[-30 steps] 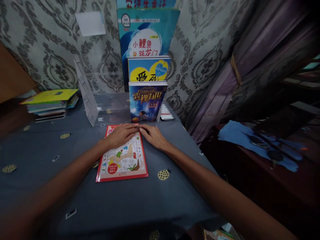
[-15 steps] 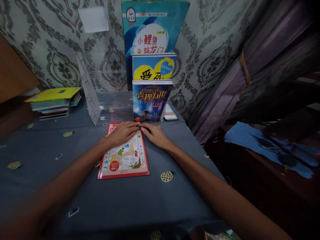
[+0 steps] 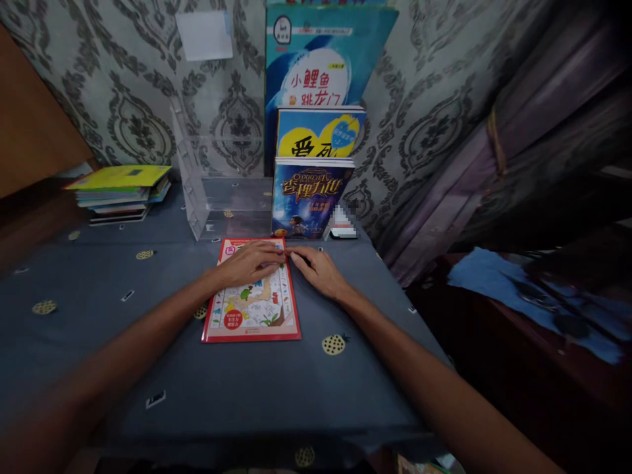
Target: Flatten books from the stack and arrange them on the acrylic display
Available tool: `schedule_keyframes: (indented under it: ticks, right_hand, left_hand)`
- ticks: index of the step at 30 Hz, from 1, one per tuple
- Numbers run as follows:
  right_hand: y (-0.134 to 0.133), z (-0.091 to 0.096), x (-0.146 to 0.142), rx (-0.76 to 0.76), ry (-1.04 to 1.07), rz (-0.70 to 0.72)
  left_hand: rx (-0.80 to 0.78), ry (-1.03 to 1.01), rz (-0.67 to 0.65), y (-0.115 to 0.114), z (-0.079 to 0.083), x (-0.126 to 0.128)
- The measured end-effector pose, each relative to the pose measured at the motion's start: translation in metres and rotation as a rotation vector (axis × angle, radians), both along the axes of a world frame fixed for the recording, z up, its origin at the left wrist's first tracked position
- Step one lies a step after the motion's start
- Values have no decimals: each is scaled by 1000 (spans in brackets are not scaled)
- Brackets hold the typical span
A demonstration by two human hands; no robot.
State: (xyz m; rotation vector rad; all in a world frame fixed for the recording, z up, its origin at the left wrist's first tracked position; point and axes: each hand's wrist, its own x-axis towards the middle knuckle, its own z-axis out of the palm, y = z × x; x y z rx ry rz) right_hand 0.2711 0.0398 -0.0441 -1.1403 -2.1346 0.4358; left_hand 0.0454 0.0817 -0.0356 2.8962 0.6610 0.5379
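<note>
A thin picture book (image 3: 257,322) with a red border lies flat on the dark blue-grey tablecloth. My left hand (image 3: 249,264) rests palm down across its upper part, fingers stretched to the right and partly covering the title. Beside the book's upper right edge is my right hand (image 3: 318,270), its fingers extended toward my left fingertips. The two hands' fingertips meet or nearly meet at that edge. Just behind them, a blue book with gold lettering (image 3: 311,201) stands in the front tier of a clear acrylic rack (image 3: 232,197).
Behind the front book, the rack holds a yellow-and-blue book (image 3: 296,131) and a tall teal book (image 3: 316,39). A stack of books (image 3: 121,187) lies at the back left. Right of the tablecloth (image 3: 237,388), blue cloth (image 3: 498,276) lies on a dark red surface.
The whole view has shifted, so the rack, books and table sit farther right in the picture. Both hands keep nearly the same place at the picture book.
</note>
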Motion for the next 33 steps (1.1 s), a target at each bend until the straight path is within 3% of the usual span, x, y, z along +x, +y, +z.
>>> schedule_keyframes:
  ticks: [4,15,25,33]
  right_hand:
    - [0,0,0,24,-17,30]
    - [1,-6,2,56,-76,28]
    - [-18,1,0,49,-94,6]
    - [-20,1,0,49,-92,-10]
  left_hand:
    - [11,27,-18,-6,1,1]
    - [109,115,148,-34,5,15]
    - [-103,105,51,-32,0,-4]
    - [26,83,49,-39,0,1]
